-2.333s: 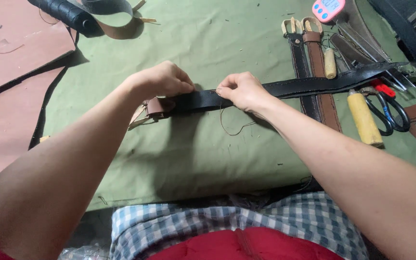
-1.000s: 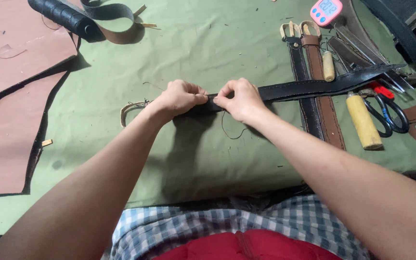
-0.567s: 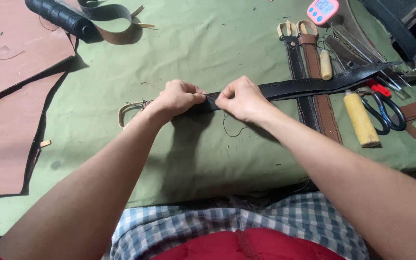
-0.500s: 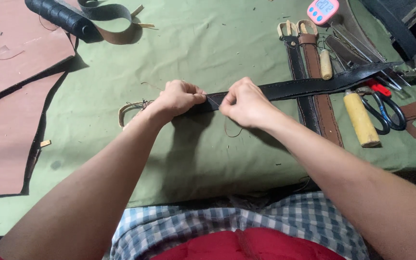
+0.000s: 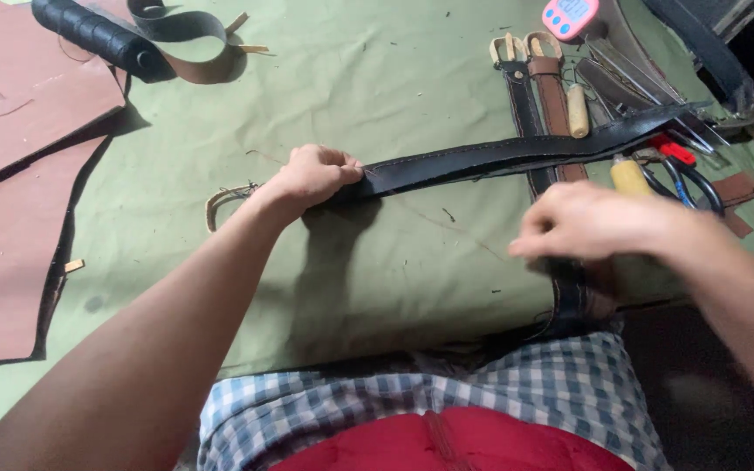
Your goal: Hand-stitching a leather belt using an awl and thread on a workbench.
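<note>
A long black leather strap (image 5: 517,155) with a stitched edge lies across the green cloth. My left hand (image 5: 311,174) is closed on its left end, pressing it to the cloth beside a metal ring (image 5: 220,199). My right hand (image 5: 586,222) is off the strap, to the right and nearer to me, blurred, with its fingers pinched together. A thin thread (image 5: 447,222) runs taut from the strap near my left hand to those pinched fingers.
Brown leather sheets (image 5: 19,113) lie at the left, with a black roll (image 5: 98,37) above them. At the right are two buckled belts (image 5: 538,96), a pink timer (image 5: 572,16), a yellow-handled tool (image 5: 630,177), scissors (image 5: 691,183) and a wooden-handled tool (image 5: 577,112).
My right hand has left the strap and swung right and toward me, drawing the thread out. My left hand stays closed on the strap's end.
</note>
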